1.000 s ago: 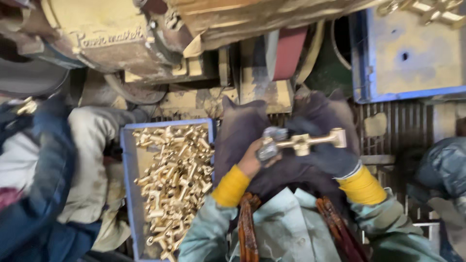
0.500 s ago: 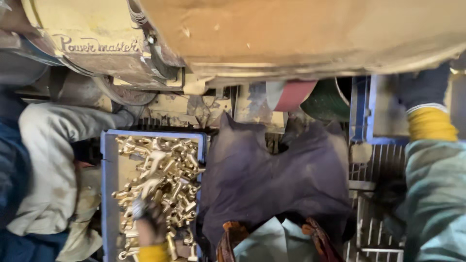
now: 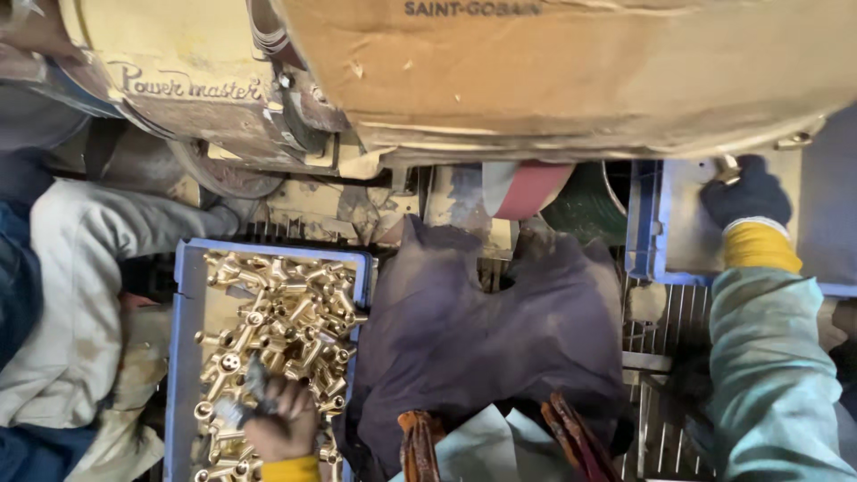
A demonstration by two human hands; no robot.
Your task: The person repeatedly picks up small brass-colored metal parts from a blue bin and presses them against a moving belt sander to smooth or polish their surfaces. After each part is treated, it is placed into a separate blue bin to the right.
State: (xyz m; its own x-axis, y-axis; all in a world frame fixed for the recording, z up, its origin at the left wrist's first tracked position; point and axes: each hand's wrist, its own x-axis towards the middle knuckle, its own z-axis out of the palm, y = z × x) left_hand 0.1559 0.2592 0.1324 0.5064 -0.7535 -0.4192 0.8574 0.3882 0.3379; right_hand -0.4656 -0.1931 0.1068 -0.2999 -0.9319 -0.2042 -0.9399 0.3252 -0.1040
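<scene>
My left hand [image 3: 281, 421], with a yellow cuff, reaches down into the blue tray [image 3: 181, 295] at the lower left, which is heaped with brass fittings [image 3: 286, 317]. Its fingers are closed around one fitting [image 3: 230, 412] in the pile. My right hand [image 3: 746, 196], in a dark glove with a yellow cuff, is stretched to the upper right over a second blue tray [image 3: 644, 234]. It pinches a brass fitting [image 3: 727, 166] at its fingertips. A dark purple cloth [image 3: 482, 330] covers my lap between the two trays.
A large tan machine housing [image 3: 553, 71] fills the top, with a reddish sanding belt [image 3: 528, 187] showing under it. Another person's light sleeve [image 3: 80, 268] lies at the left beside the fittings tray. A metal grate [image 3: 665, 330] runs on the right.
One second ago both hands held a fitting together in front of me. They have since parted: the left went down into the fittings tray, the right out to the right-hand tray.
</scene>
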